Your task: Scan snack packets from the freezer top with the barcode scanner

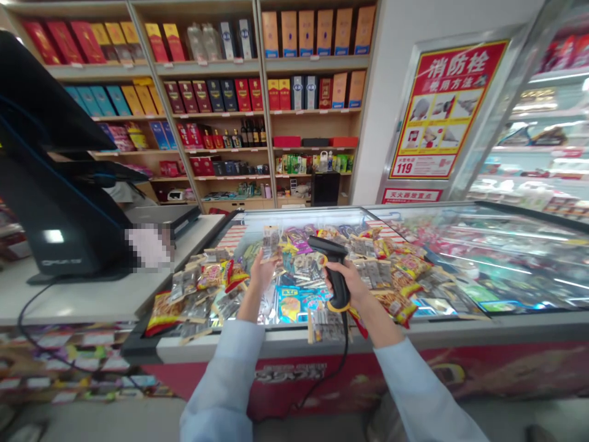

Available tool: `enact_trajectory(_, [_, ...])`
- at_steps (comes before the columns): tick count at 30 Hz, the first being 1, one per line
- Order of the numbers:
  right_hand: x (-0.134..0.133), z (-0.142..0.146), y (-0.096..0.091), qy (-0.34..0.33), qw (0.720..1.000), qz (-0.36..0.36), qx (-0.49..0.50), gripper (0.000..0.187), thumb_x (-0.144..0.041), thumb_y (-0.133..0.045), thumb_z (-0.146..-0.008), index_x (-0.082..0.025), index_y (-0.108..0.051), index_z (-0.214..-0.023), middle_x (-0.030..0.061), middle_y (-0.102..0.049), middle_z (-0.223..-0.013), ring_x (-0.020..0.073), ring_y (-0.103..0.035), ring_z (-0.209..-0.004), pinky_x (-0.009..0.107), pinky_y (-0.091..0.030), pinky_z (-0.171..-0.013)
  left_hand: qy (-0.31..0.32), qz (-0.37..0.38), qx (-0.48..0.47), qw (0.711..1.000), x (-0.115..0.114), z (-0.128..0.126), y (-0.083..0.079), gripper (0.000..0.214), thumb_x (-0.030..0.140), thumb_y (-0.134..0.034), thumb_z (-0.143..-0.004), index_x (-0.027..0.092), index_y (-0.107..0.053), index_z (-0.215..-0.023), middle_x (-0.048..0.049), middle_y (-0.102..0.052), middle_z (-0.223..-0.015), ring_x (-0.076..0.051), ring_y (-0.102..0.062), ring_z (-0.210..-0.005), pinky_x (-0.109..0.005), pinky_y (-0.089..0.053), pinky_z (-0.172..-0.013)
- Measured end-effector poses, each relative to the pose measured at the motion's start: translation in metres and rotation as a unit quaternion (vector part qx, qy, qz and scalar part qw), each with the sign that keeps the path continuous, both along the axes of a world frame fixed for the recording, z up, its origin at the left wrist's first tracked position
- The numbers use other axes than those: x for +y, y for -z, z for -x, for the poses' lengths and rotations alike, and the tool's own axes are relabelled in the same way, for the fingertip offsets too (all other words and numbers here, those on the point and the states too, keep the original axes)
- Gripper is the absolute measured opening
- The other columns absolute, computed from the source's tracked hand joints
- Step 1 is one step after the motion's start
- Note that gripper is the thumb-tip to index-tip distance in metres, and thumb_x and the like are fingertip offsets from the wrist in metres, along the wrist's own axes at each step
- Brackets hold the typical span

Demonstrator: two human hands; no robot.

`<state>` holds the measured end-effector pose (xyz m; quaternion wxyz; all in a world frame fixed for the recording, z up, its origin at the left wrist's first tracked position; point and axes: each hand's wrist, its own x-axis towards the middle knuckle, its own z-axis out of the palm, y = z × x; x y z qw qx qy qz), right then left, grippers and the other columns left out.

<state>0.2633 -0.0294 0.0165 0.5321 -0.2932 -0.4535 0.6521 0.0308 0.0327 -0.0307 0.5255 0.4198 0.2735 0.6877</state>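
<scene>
My right hand is wrapped round the handle of a black and yellow barcode scanner, its head pointing left. A cable hangs from the scanner's base. My left hand pinches a small clear packet with dark contents, raised above the freezer's glass top and to the left of the scanner. Around both hands lie many snack bags: a red and yellow bag at the right, another red and yellow bag at the left, and similar clear packets.
The chest freezer spans the front, with blue packages seen under its glass. At the left a counter bears a black checkout terminal with a cable. Shelves of boxes and bottles stand behind. A red poster hangs at right.
</scene>
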Motion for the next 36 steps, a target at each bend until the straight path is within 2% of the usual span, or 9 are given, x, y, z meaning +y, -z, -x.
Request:
enact_trajectory(8, [-0.010, 0.020, 0.003, 0.006, 0.999, -0.005, -0.048, 0.025, -0.033, -0.073, -0.065, -0.015, -0.067, -0.081, -0.0032, -0.059, -0.054, 0.0098, -0.050, -0.038, 0.020, -0.040, -0.034, 0.037, 0.002, -0.036, 0.999, -0.006, 0.000, 0.006, 0.038, 0.049, -0.051, -0.079, 0.019, -0.066, -0.097, -0.0079, -0.070, -0.098, -0.024, -0.066, -0.088, -0.040, -0.051, -0.082])
enact_trajectory(13, [-0.013, 0.026, 0.005, 0.005, 0.998, -0.012, -0.062, 0.021, -0.033, -0.072, -0.064, -0.016, -0.065, -0.073, -0.0026, -0.058, -0.050, 0.0103, -0.049, -0.036, 0.021, -0.040, -0.034, 0.012, 0.035, -0.024, 0.999, -0.011, 0.002, 0.006, 0.047, 0.056, -0.042, -0.083, 0.019, -0.065, -0.100, -0.0082, -0.069, -0.096, -0.020, -0.066, -0.079, -0.039, -0.052, -0.076])
enact_trajectory(20, [-0.017, 0.030, 0.003, 0.004, 0.998, -0.006, -0.067, 0.022, -0.035, -0.073, -0.063, -0.016, -0.062, -0.065, -0.0021, -0.057, -0.049, 0.0104, -0.049, -0.036, 0.021, -0.041, -0.034, -0.018, 0.035, -0.024, 0.999, -0.007, 0.000, 0.009, 0.048, 0.058, -0.043, -0.085, 0.020, -0.065, -0.103, -0.0085, -0.069, -0.091, -0.019, -0.064, -0.070, -0.032, -0.051, -0.065])
enact_trajectory(28, [-0.019, 0.029, 0.000, 0.000, 0.997, -0.023, -0.080, 0.019, -0.033, -0.071, -0.065, -0.016, -0.061, -0.065, -0.0021, -0.057, -0.049, 0.0104, -0.049, -0.036, 0.022, -0.041, -0.034, 0.010, 0.009, -0.050, 0.999, -0.004, 0.002, 0.014, 0.037, 0.048, -0.047, -0.086, 0.018, -0.067, -0.097, -0.0065, -0.070, -0.085, -0.017, -0.065, -0.068, -0.030, -0.052, -0.063])
enact_trajectory(31, [-0.018, 0.028, -0.001, 0.000, 0.996, -0.027, -0.086, 0.020, -0.033, -0.070, -0.065, -0.017, -0.058, -0.061, -0.0022, -0.056, -0.048, 0.0104, -0.049, -0.035, 0.021, -0.040, -0.034, 0.007, 0.014, -0.041, 0.999, -0.003, 0.003, 0.015, 0.041, 0.051, -0.047, -0.086, 0.018, -0.067, -0.099, -0.0066, -0.070, -0.086, -0.017, -0.064, -0.069, -0.030, -0.052, -0.064])
enact_trajectory(36, [-0.018, 0.028, -0.002, -0.005, 0.995, -0.032, -0.091, 0.018, -0.032, -0.069, -0.066, -0.017, -0.061, -0.065, -0.0026, -0.056, -0.047, 0.0105, -0.048, -0.035, 0.021, -0.041, -0.034, -0.003, 0.027, -0.023, 0.999, -0.003, 0.004, 0.017, 0.045, 0.057, -0.051, -0.082, 0.019, -0.067, -0.100, -0.0079, -0.070, -0.088, -0.019, -0.065, -0.072, -0.034, -0.053, -0.070])
